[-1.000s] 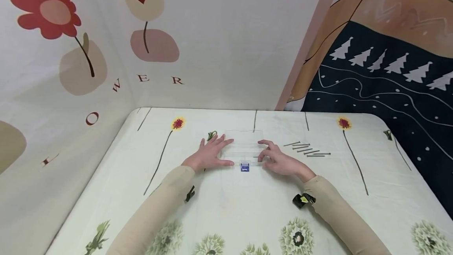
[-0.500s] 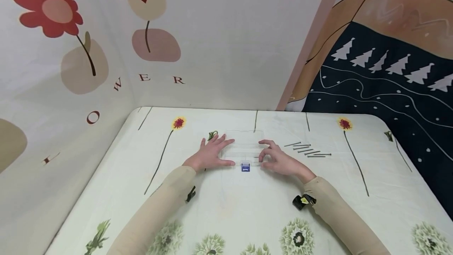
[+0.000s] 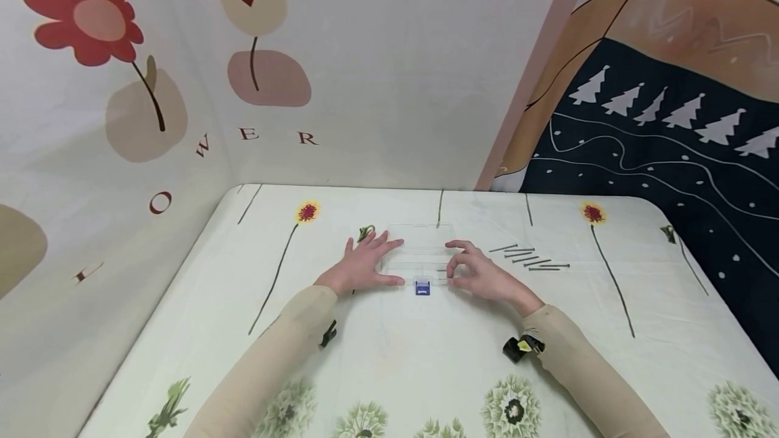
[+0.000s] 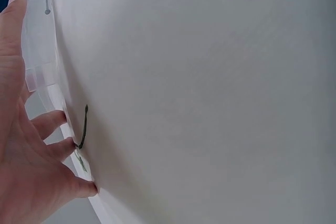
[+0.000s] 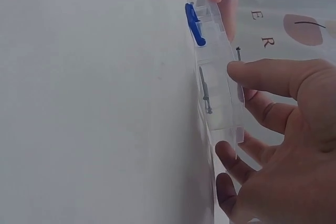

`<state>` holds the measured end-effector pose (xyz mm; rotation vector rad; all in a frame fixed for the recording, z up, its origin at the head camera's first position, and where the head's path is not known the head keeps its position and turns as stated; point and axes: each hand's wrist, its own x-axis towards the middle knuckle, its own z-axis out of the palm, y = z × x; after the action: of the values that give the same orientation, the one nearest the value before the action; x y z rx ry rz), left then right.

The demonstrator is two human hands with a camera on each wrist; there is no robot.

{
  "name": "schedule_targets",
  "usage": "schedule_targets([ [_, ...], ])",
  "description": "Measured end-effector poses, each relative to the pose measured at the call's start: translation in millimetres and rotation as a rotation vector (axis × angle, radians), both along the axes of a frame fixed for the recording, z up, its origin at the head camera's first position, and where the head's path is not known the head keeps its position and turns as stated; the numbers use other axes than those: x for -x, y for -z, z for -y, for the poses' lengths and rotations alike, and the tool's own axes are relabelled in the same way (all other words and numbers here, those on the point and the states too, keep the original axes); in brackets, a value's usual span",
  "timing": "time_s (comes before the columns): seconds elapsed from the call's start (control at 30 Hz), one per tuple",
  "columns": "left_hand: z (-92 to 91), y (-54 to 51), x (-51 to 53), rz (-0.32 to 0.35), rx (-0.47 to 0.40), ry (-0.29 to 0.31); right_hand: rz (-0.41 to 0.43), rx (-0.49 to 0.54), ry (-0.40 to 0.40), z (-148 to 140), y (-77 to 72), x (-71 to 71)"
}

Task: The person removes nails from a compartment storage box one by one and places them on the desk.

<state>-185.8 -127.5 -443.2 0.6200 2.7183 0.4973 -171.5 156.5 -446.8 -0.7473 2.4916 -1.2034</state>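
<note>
A clear plastic box with a blue latch on its near side lies on the table, its transparent lid folded back. My left hand spreads at the left end, the thumb along the front wall and straight fingers reaching past the end; some fingertips touch the table. Over the right end, my right hand pinches a nail between thumb and forefinger; the fingers hide most of it. Another nail shows through the front wall, lying inside the box.
Several loose nails lie in a slanted row right of my right hand. A flower-printed white cloth covers the table, and printed curtains stand along its back and sides.
</note>
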Motion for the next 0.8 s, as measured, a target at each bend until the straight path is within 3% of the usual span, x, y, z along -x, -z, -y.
schedule_targets([
  [0.43, -0.4, 1.4, 0.1, 0.002, 0.006, 0.001, -0.027, 0.015, 0.022, -10.5, -2.2, 3.2],
  [0.8, -0.1, 0.3, -1.2, -0.004, -0.007, -0.003, -0.044, 0.1, 0.053, -35.9, -0.6, 3.8],
])
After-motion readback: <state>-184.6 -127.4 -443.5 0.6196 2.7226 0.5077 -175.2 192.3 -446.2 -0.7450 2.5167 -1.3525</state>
